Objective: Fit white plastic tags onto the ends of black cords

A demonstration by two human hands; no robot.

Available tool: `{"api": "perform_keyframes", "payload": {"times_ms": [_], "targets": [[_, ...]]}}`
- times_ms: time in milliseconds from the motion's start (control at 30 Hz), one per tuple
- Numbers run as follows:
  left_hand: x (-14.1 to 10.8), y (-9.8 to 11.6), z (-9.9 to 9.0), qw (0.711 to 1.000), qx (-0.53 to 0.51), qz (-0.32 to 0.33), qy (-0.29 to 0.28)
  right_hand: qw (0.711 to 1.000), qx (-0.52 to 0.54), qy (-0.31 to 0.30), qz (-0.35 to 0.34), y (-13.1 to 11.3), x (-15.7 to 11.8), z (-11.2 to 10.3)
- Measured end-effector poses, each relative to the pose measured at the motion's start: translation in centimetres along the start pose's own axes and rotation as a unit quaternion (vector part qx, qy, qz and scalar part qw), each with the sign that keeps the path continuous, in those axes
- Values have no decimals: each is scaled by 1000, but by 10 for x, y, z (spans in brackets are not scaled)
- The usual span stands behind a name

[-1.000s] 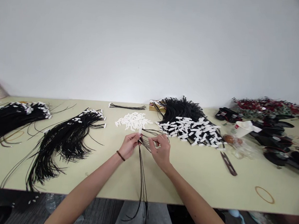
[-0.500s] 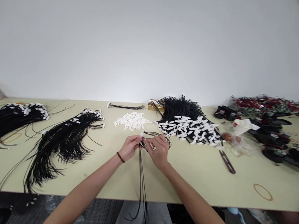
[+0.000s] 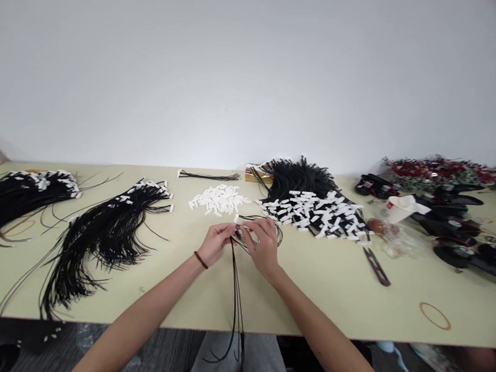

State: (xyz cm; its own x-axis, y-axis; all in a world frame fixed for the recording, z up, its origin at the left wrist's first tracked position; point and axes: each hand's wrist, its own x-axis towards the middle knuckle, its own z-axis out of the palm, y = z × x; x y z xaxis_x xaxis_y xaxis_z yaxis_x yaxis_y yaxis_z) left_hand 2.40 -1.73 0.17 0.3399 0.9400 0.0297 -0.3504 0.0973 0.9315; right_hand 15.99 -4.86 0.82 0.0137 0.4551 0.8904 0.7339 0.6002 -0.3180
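Note:
My left hand is closed on a small white connector, whose top shows above the fingertips. Black wires hang from it over the table's front edge. Close on its right, my right hand has its fingers bent around more black wires, which loop out past the knuckles. Just behind my hands lies a pile of loose white connectors. A heap of black wires with white connectors lies behind and to the right.
Two wire bundles spread over the left side. Small scissors and a rubber band lie at the right, near a paper cup, a plastic bag and black parts.
The fingers of my right hand have shifted slightly up and left, closer to the connector. The hanging wires have swung a little. My left hand has barely moved.

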Motion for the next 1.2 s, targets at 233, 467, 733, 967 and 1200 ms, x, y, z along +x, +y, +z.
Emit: {"api": "perform_keyframes", "payload": {"times_ms": [233, 467, 733, 967, 1200], "targets": [[5, 2, -7, 992, -72, -41, 95, 982, -39, -86, -162, 4, 0, -4], [4, 1, -5, 991, -83, -58, 88, 969, -85, -113, -204, 4, -7, 4], [3, -2, -3, 992, -88, -58, 76, 968, -92, -108, -205, 7, -11, 10], [4, 1, -5, 991, -92, -56, 84, 982, -21, -87, -169, 7, -6, 7], [5, 4, -7, 989, -103, -58, 92, 986, 122, -94, -64, 6, 3, -2]]}}
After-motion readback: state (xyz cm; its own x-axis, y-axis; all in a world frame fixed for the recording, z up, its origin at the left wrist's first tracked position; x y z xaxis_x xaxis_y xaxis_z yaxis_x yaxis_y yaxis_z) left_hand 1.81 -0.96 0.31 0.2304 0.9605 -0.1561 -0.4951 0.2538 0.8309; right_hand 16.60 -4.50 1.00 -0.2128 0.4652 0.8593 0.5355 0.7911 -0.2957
